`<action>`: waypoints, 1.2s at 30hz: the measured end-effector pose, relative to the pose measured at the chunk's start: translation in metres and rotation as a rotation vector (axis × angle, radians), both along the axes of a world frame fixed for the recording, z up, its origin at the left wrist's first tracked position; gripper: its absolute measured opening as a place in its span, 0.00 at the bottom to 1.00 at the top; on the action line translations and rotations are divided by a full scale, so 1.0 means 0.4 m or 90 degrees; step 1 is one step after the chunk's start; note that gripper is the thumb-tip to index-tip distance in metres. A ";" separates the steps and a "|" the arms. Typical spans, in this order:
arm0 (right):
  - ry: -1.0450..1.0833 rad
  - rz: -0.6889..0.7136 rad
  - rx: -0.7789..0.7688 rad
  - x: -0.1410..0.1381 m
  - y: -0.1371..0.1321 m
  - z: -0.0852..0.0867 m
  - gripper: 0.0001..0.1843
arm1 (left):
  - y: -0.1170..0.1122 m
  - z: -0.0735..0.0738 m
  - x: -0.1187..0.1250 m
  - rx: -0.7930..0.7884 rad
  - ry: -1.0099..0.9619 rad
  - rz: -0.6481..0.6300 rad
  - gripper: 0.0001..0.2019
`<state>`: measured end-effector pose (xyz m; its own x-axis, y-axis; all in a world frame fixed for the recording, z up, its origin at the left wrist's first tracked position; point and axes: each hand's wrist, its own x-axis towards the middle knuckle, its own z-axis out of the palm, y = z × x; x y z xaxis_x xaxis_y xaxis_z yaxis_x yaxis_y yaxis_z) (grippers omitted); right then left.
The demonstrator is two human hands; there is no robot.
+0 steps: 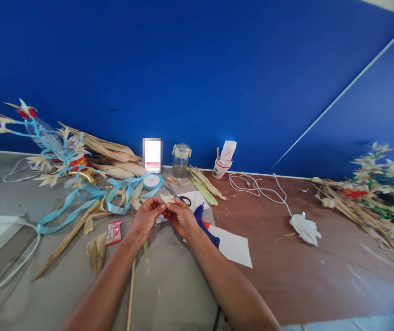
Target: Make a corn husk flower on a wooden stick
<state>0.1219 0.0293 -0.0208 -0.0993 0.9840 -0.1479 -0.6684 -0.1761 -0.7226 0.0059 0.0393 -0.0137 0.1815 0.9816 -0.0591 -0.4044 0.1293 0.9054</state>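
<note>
1. Your left hand and right hand meet at the fingertips above the grey table top. Both pinch 1 small pale dried corn-husk piece between them, with the fingers curled closed on it.
2. The husk piece sits at the centre of the table, just in front of the black-handled scissors, which lie on a white paper sheet.
3. A blue glue gun lies on that sheet, just beside your right wrist.
4. A small red-and-white sachet lies near your left forearm; its print is too small to read.
5. Light blue satin ribbon trails in loops to your left, running to a roll.
6. By the blue wall stand a white card with its writing blurred out, a clear glass jar and a white paper cup with a red band; no lettering on it can be read.
7. A white cable runs across the brown board to a white husk flower.
</note>
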 end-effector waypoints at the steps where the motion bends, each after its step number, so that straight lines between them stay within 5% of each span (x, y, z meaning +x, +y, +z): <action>1: 0.003 0.000 -0.001 0.001 0.001 0.000 0.10 | -0.001 0.003 0.001 0.010 0.016 0.006 0.12; 8: 0.009 -0.009 0.009 -0.003 0.001 -0.004 0.09 | -0.004 0.010 0.013 0.050 0.135 0.098 0.12; 36: 0.083 0.062 -0.050 0.021 0.004 -0.003 0.12 | -0.007 0.006 0.011 0.061 0.100 0.054 0.12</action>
